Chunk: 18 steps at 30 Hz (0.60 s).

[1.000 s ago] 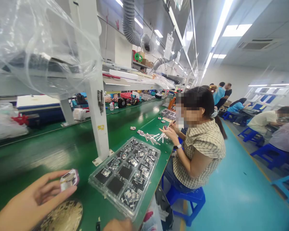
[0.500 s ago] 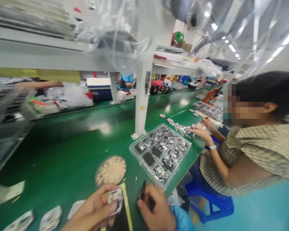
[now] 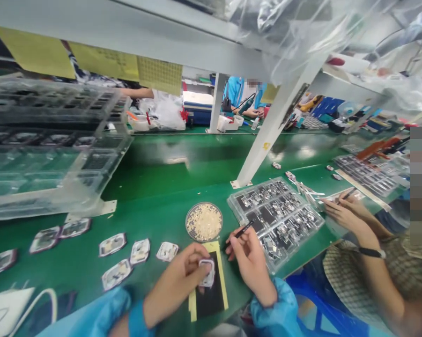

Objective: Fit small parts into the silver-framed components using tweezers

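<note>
A glossy green bench (image 3: 154,187) is spanned by stacked clear trays (image 3: 49,140), a compartmented tray (image 3: 276,217) and a round dish (image 3: 204,222). A small white part (image 3: 207,273) is pinched by the left hand (image 3: 179,281) above a black pad (image 3: 211,295); black tweezers (image 3: 239,231) are gripped by the right hand (image 3: 251,262).

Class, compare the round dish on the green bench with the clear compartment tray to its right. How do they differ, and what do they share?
The round dish is circular and undivided; the compartment tray is rectangular and split into cells. The dish holds a pale, grainy heap; the tray holds separate small metallic parts, with some dark cells bare. The dish is smaller than the tray. Both lie flat on the green bench.
</note>
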Each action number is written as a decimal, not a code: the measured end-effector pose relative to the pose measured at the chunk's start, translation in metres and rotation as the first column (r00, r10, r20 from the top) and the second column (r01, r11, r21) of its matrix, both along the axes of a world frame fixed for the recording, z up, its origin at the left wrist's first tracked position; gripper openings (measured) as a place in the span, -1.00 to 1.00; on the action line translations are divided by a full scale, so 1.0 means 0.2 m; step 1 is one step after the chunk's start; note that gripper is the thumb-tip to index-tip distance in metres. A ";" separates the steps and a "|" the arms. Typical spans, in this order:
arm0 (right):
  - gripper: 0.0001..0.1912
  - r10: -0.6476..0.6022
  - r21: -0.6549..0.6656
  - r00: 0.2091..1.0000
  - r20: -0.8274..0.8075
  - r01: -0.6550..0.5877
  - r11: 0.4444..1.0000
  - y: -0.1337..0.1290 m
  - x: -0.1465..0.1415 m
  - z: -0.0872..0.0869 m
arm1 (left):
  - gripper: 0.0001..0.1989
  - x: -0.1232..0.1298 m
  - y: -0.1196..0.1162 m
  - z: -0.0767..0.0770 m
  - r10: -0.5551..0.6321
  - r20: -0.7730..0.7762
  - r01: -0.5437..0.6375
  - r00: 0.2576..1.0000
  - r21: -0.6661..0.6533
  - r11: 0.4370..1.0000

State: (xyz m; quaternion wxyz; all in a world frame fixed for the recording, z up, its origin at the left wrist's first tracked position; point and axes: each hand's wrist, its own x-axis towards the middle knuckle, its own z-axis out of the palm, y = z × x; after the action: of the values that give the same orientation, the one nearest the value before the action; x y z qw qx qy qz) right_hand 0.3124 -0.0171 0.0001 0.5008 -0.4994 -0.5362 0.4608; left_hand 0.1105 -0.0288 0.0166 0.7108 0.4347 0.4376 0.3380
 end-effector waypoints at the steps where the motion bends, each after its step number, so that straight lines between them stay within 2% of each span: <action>1: -0.78 0.001 -0.007 1.000 0.003 0.000 1.000 0.00 0.00 -0.01 | -0.61 0.02 -0.01 -0.02 0.005 -0.048 -0.004 0.999 0.022 1.000; 4: -0.78 0.012 -0.021 0.999 0.035 -0.011 1.000 0.01 0.00 -0.03 | -0.66 0.04 -0.03 -0.04 0.023 -0.135 -0.016 0.991 0.051 0.999; 10: -0.80 0.026 -0.033 0.998 0.064 -0.024 0.999 0.01 0.00 -0.02 | -0.73 0.03 -0.03 -0.04 0.027 -0.157 -0.018 0.987 0.058 0.998; 18: -0.83 0.044 -0.031 0.992 0.116 -0.041 0.999 0.00 0.00 -0.01 | -0.70 0.03 -0.02 -0.05 0.015 -0.183 -0.011 0.983 0.024 1.000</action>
State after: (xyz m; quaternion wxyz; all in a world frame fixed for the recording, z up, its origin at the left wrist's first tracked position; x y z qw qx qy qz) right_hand 0.3128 -0.0168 -0.0024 0.4514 -0.5212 -0.5682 0.4491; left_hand 0.1167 -0.0324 0.0067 0.6604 0.4690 0.5001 0.3063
